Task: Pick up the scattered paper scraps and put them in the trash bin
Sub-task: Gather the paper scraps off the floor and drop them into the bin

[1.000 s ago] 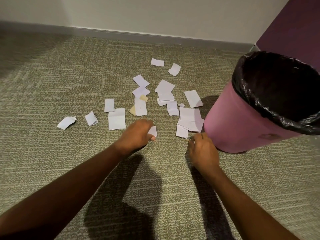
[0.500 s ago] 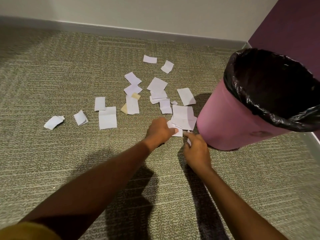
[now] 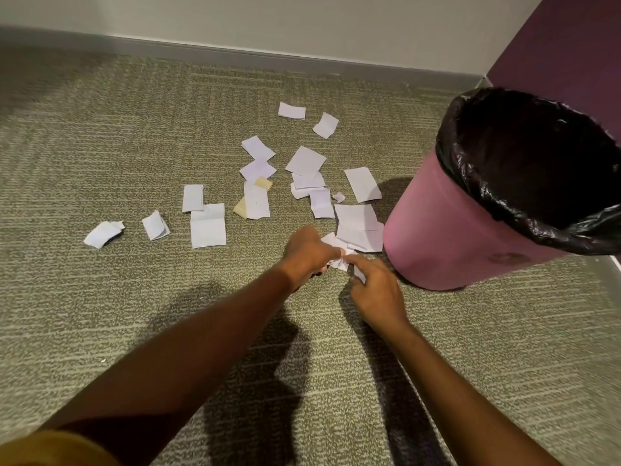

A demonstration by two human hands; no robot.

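— What is held?
— A crumpled white paper scrap [image 3: 332, 242] is gripped by the curled fingers of the left hand [image 3: 311, 253]. A small white paper sliver [image 3: 359, 275] is pinched by the right hand [image 3: 376, 290].
— And the rest?
— Loose white and tan paper pieces [image 3: 208, 225] are spread over the olive carpet [image 3: 100, 156] from nine to twelve o'clock of the hands. The pink plastic trash bin [image 3: 437, 237] is seen at two o'clock.

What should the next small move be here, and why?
Probably lift the crumpled scraps between the hands and carry them over the bin. The left hand and right hand both pinch that bunch, low on the carpet, and the bin stands just beside them with its mouth open. Other scraps lie farther out for later.
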